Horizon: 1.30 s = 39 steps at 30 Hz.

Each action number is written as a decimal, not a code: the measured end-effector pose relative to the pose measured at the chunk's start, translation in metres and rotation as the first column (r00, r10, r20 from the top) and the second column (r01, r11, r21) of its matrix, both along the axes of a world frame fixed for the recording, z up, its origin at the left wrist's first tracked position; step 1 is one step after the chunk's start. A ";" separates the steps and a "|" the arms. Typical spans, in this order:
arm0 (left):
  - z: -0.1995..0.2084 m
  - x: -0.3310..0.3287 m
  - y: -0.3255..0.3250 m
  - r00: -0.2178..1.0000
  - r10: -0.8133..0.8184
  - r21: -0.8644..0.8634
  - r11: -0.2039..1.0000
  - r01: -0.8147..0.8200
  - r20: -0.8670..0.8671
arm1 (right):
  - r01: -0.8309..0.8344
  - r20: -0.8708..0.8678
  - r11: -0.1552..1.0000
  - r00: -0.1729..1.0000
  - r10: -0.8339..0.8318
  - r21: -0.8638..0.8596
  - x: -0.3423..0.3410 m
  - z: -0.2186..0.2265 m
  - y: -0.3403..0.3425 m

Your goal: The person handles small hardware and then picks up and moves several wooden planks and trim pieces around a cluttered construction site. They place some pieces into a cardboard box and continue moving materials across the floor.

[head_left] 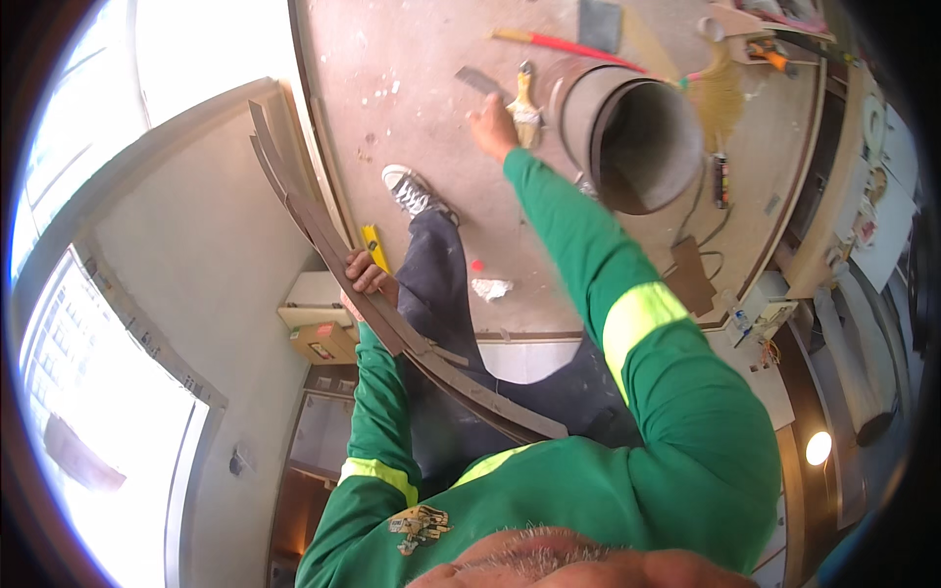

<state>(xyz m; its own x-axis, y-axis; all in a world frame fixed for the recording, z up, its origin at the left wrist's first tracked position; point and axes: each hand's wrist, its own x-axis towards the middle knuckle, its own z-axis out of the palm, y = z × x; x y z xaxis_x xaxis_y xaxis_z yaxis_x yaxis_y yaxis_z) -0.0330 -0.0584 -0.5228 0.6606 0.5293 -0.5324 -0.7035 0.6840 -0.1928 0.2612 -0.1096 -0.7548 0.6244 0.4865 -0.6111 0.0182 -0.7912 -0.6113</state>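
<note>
My left hand (pixel 369 280) is wrapped around a bundle of long, thin brown strips (pixel 319 230). They slant from the window side, upper left, down across my lap, curving slightly. My right hand (pixel 493 127) is stretched out over the dusty floor, its fingers closed at the near end of a flat grey scraper (pixel 477 80); its handle is hidden. Just right of these fingers lies a paintbrush (pixel 526 106) with a yellowish handle and pale bristles. A large, hollow grey-brown roll (pixel 642 142) stands beside my right forearm.
A red stick (pixel 578 47), grey sheet (pixel 600 24), straw-coloured brush (pixel 718 93), dark tube (pixel 721 181) and orange-handled tool (pixel 769 54) lie beyond and around the roll. My shoe (pixel 419 194) rests near a yellow level (pixel 374 247). A cardboard box (pixel 323 343) sits low left.
</note>
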 end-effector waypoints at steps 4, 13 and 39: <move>-0.019 -0.019 0.021 0.997 0.071 -0.069 0.995 -0.069 0.029 | -0.050 0.203 0.994 0.977 0.070 -0.101 0.022 -0.110 0.025; -0.030 -0.032 0.039 0.979 0.197 -0.040 0.980 -0.194 0.061 | -0.368 0.283 0.907 0.864 0.415 -0.206 0.043 -0.178 0.015; 0.312 0.299 0.018 0.795 -0.418 0.536 0.587 0.606 -0.440 | 0.003 0.145 0.817 0.984 -0.106 0.577 0.146 0.617 -0.056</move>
